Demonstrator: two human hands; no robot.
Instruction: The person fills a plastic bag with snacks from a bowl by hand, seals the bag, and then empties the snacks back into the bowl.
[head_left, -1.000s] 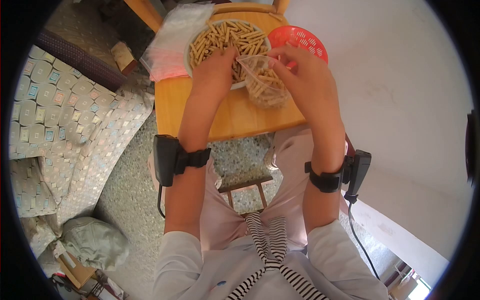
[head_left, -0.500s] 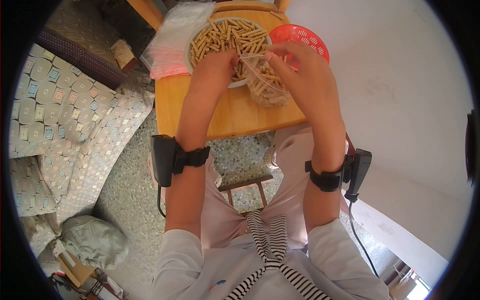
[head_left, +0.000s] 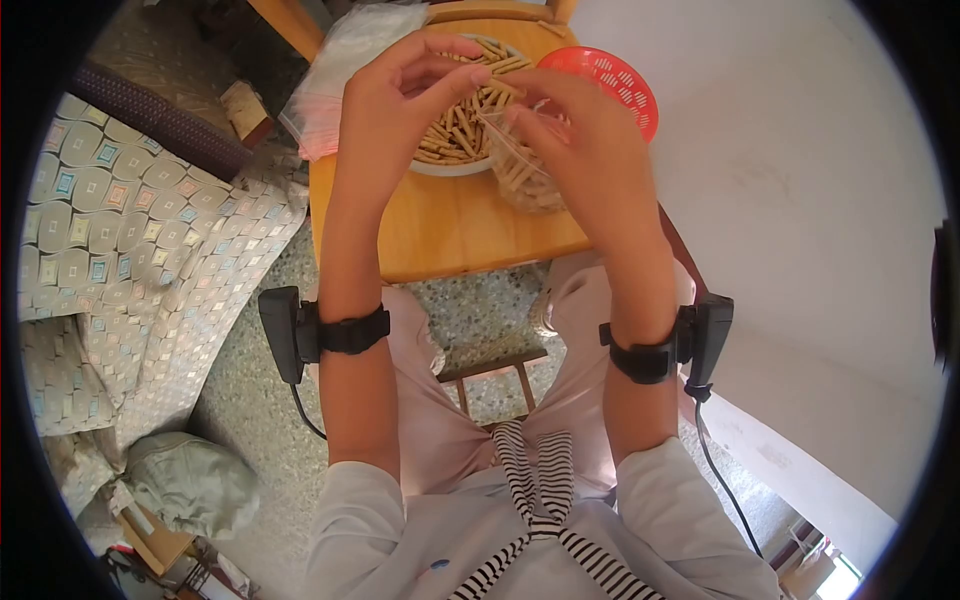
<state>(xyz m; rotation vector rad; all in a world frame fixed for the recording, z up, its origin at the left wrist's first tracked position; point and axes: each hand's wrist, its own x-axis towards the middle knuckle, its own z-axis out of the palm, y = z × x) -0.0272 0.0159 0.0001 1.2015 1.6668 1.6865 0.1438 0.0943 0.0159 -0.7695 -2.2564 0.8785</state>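
Observation:
A round white-rimmed bowl of short tan sticks (head_left: pixel 455 135) stands on the wooden chair seat (head_left: pixel 440 235). Over its left side is my left hand (head_left: pixel 405 90), its thumb and fingers pinched near a tan stick (head_left: pixel 503 88); what the fingertips grip is too small to make out. My right hand (head_left: pixel 585 125) is closed on the top edge of a clear zip bag (head_left: pixel 525 180), which holds several sticks and rests beside the bowl's lower right rim. The fingertips of both hands are close together above the bowl.
Clear plastic bags with pinkish edges (head_left: pixel 345 75) lie left of the bowl. A red perforated basket (head_left: pixel 625 80) stands behind my right hand. Patterned cloth (head_left: pixel 120 230) hangs at the left, above a grey-green bundle (head_left: pixel 190 480). A pale wall (head_left: pixel 800 180) rises at the right.
My left hand has risen out of the sticks, up and to the left, and its fingers now point toward the right hand. My right hand has shifted slightly left with the bag.

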